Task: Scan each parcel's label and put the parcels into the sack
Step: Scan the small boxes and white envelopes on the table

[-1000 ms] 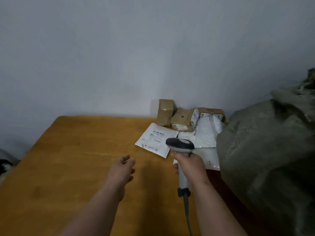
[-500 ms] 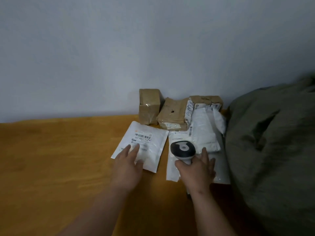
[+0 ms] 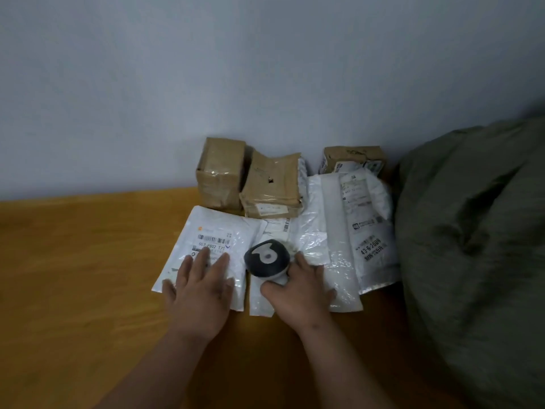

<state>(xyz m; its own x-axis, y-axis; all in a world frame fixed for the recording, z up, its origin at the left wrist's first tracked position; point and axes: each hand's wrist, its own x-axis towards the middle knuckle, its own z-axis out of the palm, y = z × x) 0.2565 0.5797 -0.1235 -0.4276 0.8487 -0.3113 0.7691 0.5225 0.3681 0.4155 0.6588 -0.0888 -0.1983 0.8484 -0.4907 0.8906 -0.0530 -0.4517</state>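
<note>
A flat white mailer (image 3: 206, 231) with a barcode label lies on the wooden table (image 3: 73, 261). My left hand (image 3: 200, 287) rests flat on its lower half with fingers spread. My right hand (image 3: 300, 293) grips the handle of a barcode scanner (image 3: 267, 258), whose dark head points up over a second white mailer (image 3: 312, 240). Another white bag (image 3: 368, 225) with printed labels lies to the right. Three brown cardboard parcels (image 3: 221, 172) (image 3: 272, 187) (image 3: 352, 157) stand against the wall. The grey-green sack (image 3: 472, 246) bulges at the right.
A pale wall (image 3: 265, 69) closes off the back of the table just behind the parcels. The sack presses against the rightmost white bag. Bare wood stretches to the left of the mailers and in front of my hands.
My left hand has come down from mid-air onto the white mailer and slid further over it. My right hand with the scanner has lowered onto the mailers. My view has moved closer.
</note>
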